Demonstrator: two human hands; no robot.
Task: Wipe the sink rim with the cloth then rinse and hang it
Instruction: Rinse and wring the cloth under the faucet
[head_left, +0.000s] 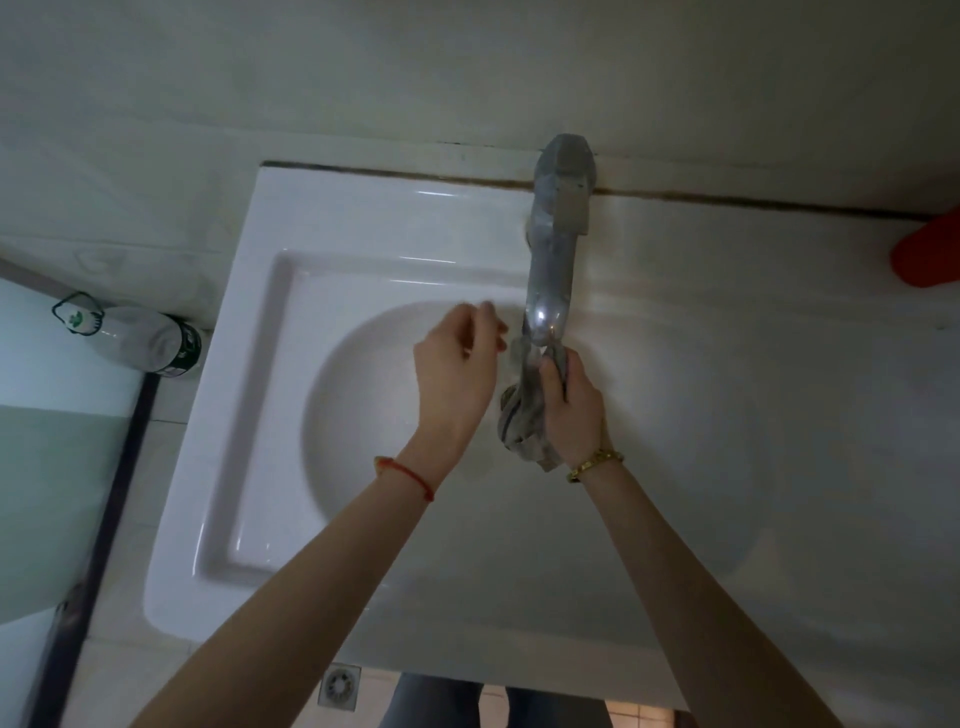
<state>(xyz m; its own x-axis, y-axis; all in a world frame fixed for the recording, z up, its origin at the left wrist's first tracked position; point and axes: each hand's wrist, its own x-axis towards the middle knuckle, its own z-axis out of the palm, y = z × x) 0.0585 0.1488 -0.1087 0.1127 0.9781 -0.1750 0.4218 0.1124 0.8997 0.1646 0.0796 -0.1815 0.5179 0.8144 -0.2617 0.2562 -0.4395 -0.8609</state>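
Note:
A white sink (249, 415) with a round bowl fills the middle of the view. A grey metal tap (553, 249) reaches from the back wall over the bowl. My right hand (571, 410) grips a bunched grey cloth (522, 421) just below the tap's spout, and the cloth hangs down into the bowl. My left hand (460, 364) hovers over the bowl just left of the spout, fingers loosely curled and blurred, holding nothing that I can see. Whether water is running I cannot tell.
A clear plastic bottle (140, 338) lies on the floor to the left of the sink, beside a glass panel (57, 457). A red object (930, 254) sits on the rim at the far right. A floor drain (340, 686) shows below the sink's front edge.

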